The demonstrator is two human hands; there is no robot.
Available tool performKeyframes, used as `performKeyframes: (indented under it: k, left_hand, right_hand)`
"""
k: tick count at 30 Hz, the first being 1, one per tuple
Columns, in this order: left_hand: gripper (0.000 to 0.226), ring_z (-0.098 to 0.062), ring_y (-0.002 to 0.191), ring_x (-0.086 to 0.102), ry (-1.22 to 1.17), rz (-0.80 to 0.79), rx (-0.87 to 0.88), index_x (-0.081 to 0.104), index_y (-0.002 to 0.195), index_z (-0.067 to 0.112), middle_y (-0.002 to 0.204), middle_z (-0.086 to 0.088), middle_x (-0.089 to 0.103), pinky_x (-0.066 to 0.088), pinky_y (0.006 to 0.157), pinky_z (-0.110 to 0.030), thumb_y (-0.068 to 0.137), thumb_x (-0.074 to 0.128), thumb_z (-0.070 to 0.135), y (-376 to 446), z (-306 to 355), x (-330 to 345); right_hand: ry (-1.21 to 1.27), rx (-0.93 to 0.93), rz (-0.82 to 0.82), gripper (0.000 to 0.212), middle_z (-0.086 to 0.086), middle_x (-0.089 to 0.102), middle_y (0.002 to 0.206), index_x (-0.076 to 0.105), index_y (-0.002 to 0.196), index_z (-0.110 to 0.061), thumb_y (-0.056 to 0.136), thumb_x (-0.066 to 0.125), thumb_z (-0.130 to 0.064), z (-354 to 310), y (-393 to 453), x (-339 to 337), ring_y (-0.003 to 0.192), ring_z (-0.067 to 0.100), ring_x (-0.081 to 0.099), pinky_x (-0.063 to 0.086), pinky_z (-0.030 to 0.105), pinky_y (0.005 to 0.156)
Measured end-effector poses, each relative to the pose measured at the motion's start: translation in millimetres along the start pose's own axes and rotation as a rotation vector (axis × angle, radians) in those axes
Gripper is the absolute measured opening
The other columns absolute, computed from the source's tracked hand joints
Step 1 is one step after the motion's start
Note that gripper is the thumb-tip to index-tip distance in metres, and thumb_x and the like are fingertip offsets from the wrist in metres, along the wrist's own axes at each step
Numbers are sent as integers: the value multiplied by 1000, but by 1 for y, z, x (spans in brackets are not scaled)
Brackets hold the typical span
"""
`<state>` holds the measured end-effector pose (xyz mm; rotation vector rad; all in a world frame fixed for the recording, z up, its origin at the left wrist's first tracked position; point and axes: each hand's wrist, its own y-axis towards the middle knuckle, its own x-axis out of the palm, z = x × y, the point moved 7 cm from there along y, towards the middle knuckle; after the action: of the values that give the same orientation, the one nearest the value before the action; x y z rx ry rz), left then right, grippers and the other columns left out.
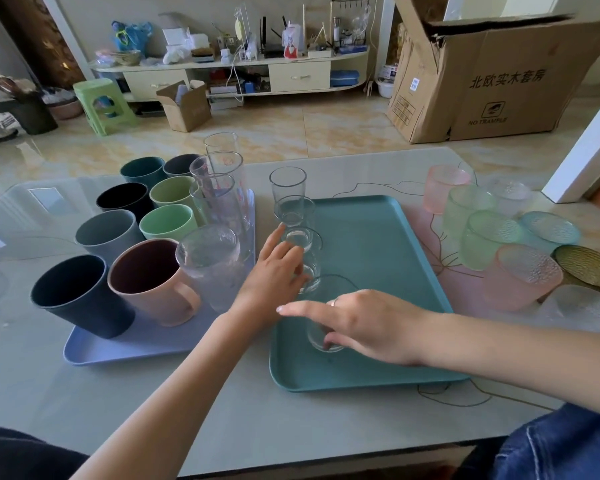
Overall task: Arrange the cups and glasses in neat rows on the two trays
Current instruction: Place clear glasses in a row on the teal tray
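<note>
A lilac tray on the left carries several coloured plastic cups, a pink mug and tall clear glasses. On the teal tray a row of clear glasses runs along its left edge. My left hand grips the third clear glass in that row. My right hand holds the nearest clear glass, thumb low on its side and index finger stretched out over its rim. Two more clear glasses stand farther back in the row.
Several textured pastel glasses in pink, green, blue and amber stand on the table right of the teal tray. A large cardboard box sits on the floor beyond. A green stool and a low cabinet lie farther off.
</note>
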<state>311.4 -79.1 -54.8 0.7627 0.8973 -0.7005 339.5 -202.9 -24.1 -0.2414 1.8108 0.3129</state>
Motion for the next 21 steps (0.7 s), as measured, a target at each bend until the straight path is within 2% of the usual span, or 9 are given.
performKeyframes:
  k: [2, 4, 6, 9, 11, 16, 19, 21]
  left_hand:
    - [20, -23, 146, 5, -69, -41, 4, 59, 95, -1, 132, -9, 53, 10, 111, -21, 91, 56, 18, 1, 0, -3]
    - [19, -22, 146, 4, -123, -91, 10, 61, 101, 1, 145, -7, 42, 11, 111, -23, 92, 55, 16, 1, -1, -8]
    - [20, -21, 146, 5, -182, -114, 3, 61, 109, 4, 149, -7, 35, 14, 110, -23, 91, 55, 11, -1, -3, -12]
    - [27, -19, 145, 12, -259, -75, -60, 62, 113, 10, 150, -5, 34, 16, 105, -15, 92, 49, 1, -8, -7, -17]
    - [32, -15, 144, 19, -335, -8, -121, 63, 113, 15, 148, -2, 37, 18, 105, -13, 93, 44, 0, -16, -10, -22]
    - [27, -10, 135, 37, -489, 0, -167, 64, 113, 23, 147, 4, 39, 32, 112, -34, 95, 48, 13, -29, -7, -27]
    - [28, -12, 133, 41, -509, -23, -177, 61, 118, 25, 149, 5, 34, 33, 112, -38, 94, 50, 15, -32, -6, -26]
    - [35, -9, 135, 36, -536, -14, -178, 56, 124, 28, 152, 4, 29, 32, 111, -32, 93, 52, 13, -35, -6, -23]
  right_hand:
    - [-6, -40, 15, 62, 7, 65, 86, 29, 146, -25, 92, 55, -12, -7, 5, 3, 80, 26, 59, 49, 37, 72]
    - [-45, -84, 26, 60, 7, 65, 85, 34, 144, -21, 90, 56, -7, -12, 9, 5, 79, 25, 57, 49, 36, 71]
    - [-87, -120, 46, 60, 5, 64, 78, 42, 140, -16, 85, 61, -1, -15, 12, 5, 72, 25, 56, 49, 33, 62]
    - [-94, -138, 75, 64, 3, 61, 71, 45, 138, -15, 80, 64, 5, -15, 14, 5, 63, 20, 47, 46, 28, 56]
    - [-79, -138, 88, 66, 4, 60, 72, 42, 140, -19, 81, 58, 7, -13, 16, 6, 64, 17, 39, 45, 29, 59]
    - [-49, -63, 81, 48, 12, 53, 87, 36, 139, -18, 94, 45, -5, -5, 25, 16, 75, 31, 53, 49, 41, 74]
    - [-21, -76, 31, 41, 13, 56, 94, 42, 132, -11, 93, 54, -13, -4, 26, 18, 84, 30, 55, 48, 40, 80]
    - [120, -109, 68, 40, 11, 57, 101, 48, 123, -9, 89, 61, -24, -6, 22, 8, 92, 25, 54, 45, 35, 85]
